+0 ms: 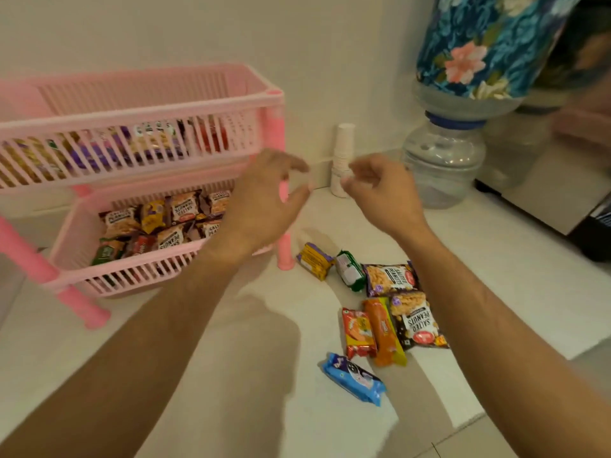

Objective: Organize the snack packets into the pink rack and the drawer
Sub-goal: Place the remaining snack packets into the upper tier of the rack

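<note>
The pink rack [142,109] stands at the left with two tiers showing, each holding several snack packets; peanut packets [180,206] fill the lower tier. My left hand [264,206] hovers in front of the rack's right end, fingers spread, holding nothing. Beside it, my right hand [380,193] floats with loosely curled fingers and nothing in it. On the white surface below lie several loose packets: a yellow-purple one [314,266], a green-white one [350,274], two salted peanut packets [390,279], a red one [358,332], an orange one [383,332] and a blue one [353,378]. No drawer is in view.
A stack of white paper cups [344,160] stands against the wall behind my hands. A water dispenser bottle [443,157] with a floral cover [482,44] sits at the right. A dark appliance [595,226] is at the far right edge.
</note>
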The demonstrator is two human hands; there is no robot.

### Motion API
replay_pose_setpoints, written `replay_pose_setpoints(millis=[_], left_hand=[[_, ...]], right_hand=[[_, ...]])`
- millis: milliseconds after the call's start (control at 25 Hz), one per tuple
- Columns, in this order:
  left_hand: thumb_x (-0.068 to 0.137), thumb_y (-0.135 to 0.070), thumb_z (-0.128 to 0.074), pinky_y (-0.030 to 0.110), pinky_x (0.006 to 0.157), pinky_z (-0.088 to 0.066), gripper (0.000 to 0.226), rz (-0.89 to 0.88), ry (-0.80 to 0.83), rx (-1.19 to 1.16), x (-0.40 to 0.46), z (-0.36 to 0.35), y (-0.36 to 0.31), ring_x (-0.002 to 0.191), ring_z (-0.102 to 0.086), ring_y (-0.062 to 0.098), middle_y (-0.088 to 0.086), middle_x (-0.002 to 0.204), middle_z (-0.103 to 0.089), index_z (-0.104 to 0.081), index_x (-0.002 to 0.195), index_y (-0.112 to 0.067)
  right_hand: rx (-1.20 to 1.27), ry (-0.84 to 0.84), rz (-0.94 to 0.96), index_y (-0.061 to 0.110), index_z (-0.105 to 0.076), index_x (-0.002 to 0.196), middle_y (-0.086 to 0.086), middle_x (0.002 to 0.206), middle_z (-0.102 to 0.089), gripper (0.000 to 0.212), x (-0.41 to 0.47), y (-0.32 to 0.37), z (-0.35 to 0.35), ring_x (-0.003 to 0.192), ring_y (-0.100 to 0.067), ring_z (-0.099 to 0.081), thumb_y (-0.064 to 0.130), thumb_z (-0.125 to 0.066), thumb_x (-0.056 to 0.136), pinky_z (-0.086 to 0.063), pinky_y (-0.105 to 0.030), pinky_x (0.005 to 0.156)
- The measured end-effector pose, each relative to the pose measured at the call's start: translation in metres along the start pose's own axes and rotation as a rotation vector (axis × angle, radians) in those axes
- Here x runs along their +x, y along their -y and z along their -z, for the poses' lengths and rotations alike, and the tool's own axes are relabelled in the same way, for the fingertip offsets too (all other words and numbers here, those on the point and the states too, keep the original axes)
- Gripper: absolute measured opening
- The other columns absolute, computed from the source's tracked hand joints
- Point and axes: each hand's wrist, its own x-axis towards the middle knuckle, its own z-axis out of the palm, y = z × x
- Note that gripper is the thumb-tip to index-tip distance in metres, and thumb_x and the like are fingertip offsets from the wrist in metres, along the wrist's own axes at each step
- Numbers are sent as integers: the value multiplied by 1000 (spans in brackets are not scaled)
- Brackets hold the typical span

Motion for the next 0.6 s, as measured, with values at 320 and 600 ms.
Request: replay_pose_setpoints(millis=[320,600], left_hand=[[78,-57,-68,38,98,-45,68,639,629,17,-97,-132,-9,120,-53,25,7,135,-53,-49,134,-23],[70,-73,-63,39,94,-44,95,850,759,213,-138,-194,-35,124,-50,29,9,141,-49,-30,145,-25]], right_hand=[[-246,256,-331,15,-64,114,-6,105,-70,38,-82,-156,36,95,-23,-65,41,-64,86,-53,-37,81],[-407,431,-384,14,-59,111,-10,107,-68,37,-122,-202,29,97,-30,-63,39,-65,85,-50,-35,74]])
